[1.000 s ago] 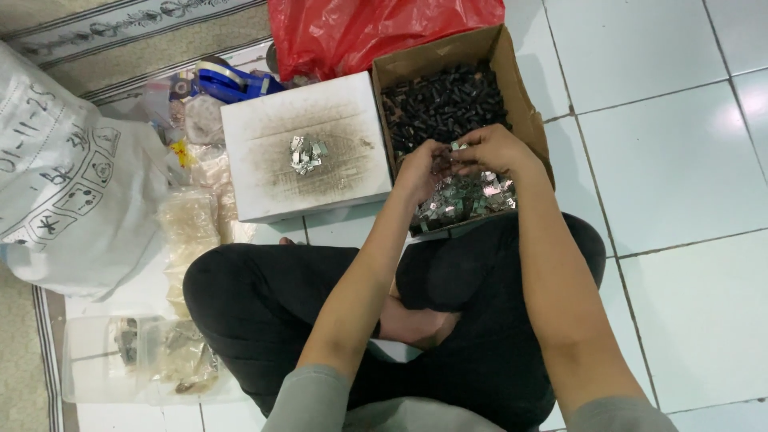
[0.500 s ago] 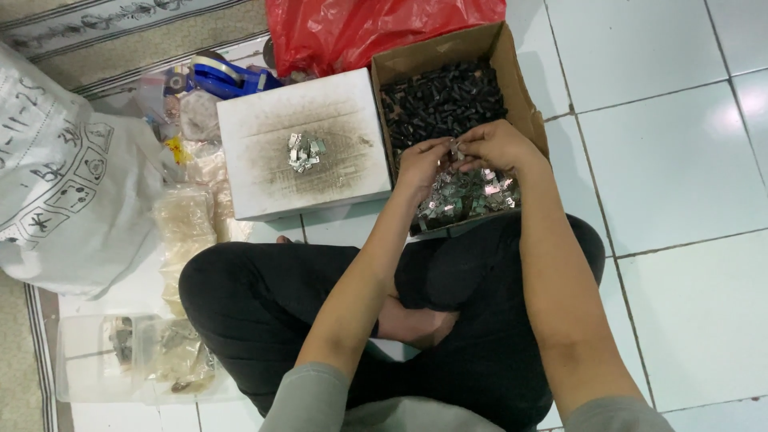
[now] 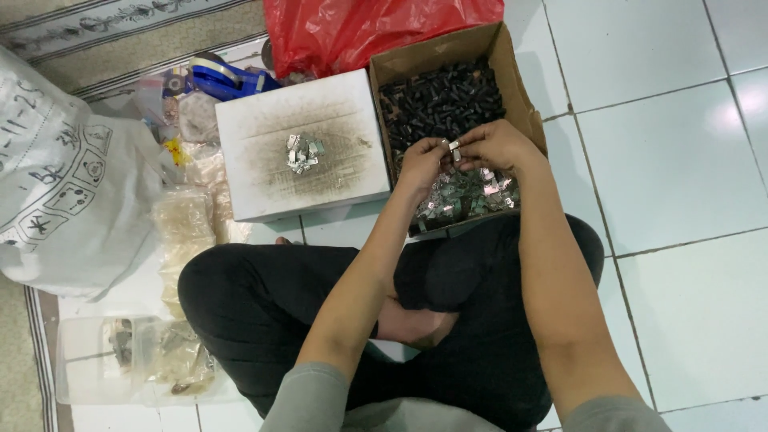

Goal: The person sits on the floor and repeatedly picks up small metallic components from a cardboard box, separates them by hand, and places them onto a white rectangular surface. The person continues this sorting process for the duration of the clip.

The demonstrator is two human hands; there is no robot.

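Both hands meet above the cardboard box (image 3: 524, 96), which sits on the tiled floor (image 3: 672, 160) in front of the person's crossed legs. The left hand (image 3: 422, 160) and the right hand (image 3: 494, 144) each close their fingertips on a small silver metal piece (image 3: 454, 147) held between them. Below lie more silver pieces (image 3: 468, 196); black parts (image 3: 440, 104) fill the far end. A white box (image 3: 300, 152) stands just beside.

Clip (image 3: 454, 147) mostly hidden between fingertips (image 3: 445, 146)
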